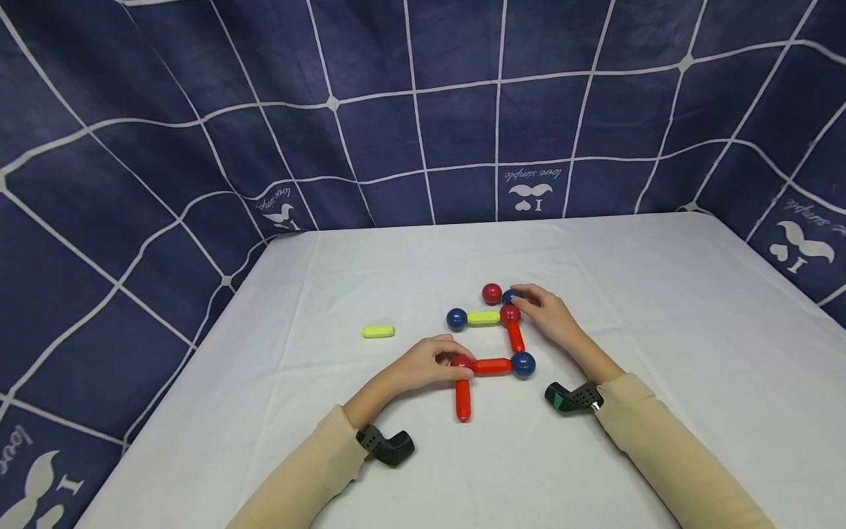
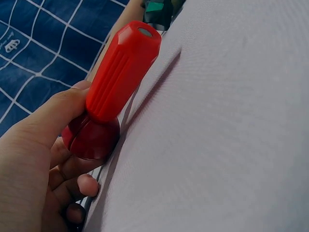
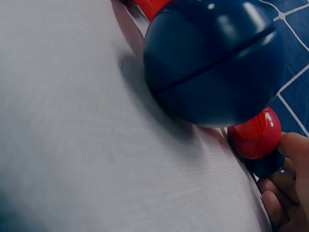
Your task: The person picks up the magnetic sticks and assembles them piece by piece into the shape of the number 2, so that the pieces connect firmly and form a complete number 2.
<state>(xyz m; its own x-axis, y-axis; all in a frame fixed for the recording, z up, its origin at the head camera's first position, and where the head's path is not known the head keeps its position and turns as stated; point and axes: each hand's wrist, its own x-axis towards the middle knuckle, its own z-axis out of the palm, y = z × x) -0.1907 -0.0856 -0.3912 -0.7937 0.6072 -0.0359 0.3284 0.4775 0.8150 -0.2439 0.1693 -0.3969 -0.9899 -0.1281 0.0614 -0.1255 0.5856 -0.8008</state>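
My left hand (image 1: 423, 364) grips a red ball (image 1: 462, 361) between thumb and fingers. From that ball, one red rod (image 1: 463, 400) points toward me and another red rod (image 1: 492, 366) runs right to a blue ball (image 1: 523, 364). A third red rod (image 1: 515, 337) goes up from there to a second red ball (image 1: 510, 315), which carries a yellow-green rod (image 1: 483, 317) ending in a blue ball (image 1: 457, 318). At the far end, my right hand (image 1: 547, 316) holds another blue ball (image 1: 508, 296), partly hidden by the fingers, right beside that second red ball.
A loose red ball (image 1: 492, 294) lies just left of the right hand's blue ball. Off to the left is a separate yellow-green rod (image 1: 378, 332). Everything rests on a white cloth-covered table (image 1: 317, 411), with a dark blue gridded curtain (image 1: 456, 132) behind it.
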